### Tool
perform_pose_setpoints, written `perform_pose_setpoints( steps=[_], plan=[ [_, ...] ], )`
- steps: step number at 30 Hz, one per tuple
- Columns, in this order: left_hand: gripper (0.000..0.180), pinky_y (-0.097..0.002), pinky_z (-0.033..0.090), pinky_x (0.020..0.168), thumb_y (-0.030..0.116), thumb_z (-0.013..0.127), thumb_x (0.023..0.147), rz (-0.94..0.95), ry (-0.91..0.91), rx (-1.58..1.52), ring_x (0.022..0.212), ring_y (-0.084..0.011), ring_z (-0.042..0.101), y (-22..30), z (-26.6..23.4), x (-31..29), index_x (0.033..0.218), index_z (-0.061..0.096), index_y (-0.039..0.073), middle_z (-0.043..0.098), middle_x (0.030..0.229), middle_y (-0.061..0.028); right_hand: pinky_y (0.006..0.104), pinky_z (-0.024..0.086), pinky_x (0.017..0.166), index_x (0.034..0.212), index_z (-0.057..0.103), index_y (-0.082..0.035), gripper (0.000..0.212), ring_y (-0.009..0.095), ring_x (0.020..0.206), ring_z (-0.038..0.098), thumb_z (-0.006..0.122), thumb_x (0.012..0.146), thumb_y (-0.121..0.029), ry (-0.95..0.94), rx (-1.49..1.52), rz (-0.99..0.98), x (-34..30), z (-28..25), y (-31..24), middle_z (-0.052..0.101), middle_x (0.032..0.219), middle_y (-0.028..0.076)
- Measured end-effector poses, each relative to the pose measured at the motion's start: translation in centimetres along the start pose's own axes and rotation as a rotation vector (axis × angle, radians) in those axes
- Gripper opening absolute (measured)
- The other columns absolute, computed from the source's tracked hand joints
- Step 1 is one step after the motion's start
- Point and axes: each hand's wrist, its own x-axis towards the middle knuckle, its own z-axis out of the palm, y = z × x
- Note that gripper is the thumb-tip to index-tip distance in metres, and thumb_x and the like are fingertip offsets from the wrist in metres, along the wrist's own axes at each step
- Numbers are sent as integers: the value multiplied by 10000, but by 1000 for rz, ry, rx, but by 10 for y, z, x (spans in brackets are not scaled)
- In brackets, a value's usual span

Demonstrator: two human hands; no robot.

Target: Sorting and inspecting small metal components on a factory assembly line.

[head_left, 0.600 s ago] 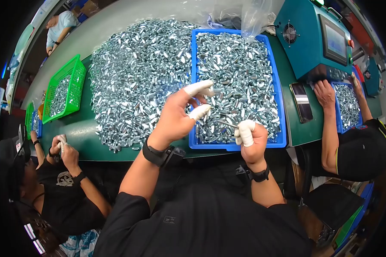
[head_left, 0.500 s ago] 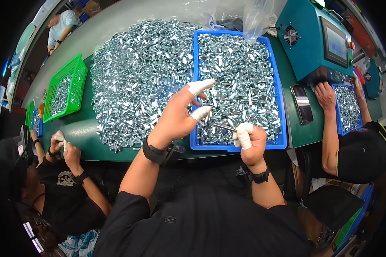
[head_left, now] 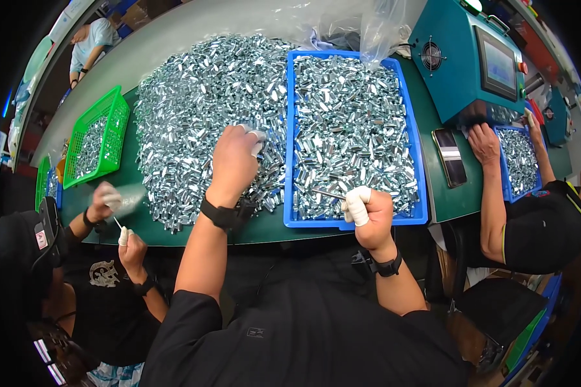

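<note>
The left hand (head_left: 235,161), fingers bent, is at the heap of metal pieces (head_left: 200,116) on the desk (head_left: 271,233); I cannot tell whether it grips any. The right hand (head_left: 373,216) is closed around 1 thin rod (head_left: 328,193), pointing left over the filled blue tray (head_left: 421,184).

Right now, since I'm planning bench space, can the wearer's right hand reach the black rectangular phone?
Probably yes: the blue plastic tray's rim looks low enough to cross toward the phone, though the right hand grips a thin metal rod.
</note>
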Motion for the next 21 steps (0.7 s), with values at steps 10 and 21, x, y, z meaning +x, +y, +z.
perform_pose_setpoints(
  steps=[10,21],
  plan=[
    [239,-415,512,837,6,747,818,11,-58,-40,937,-318,638,2,-7,2,1050,723,58,665,967,-126,234,439,529,813,646,9,249,73,546,542,585,1024,-107,-38,-41,-1,0,0,-4,631,694,30],
    [141,-284,557,828,-13,666,953,-438,-111,-1294,928,-147,694,49,-32,-37,1092,680,6,707,1041,-58,229,437,529,810,647,7,249,68,540,542,593,1022,-112,-13,-21,56,1,0,-6,620,660,24]
  ],
)
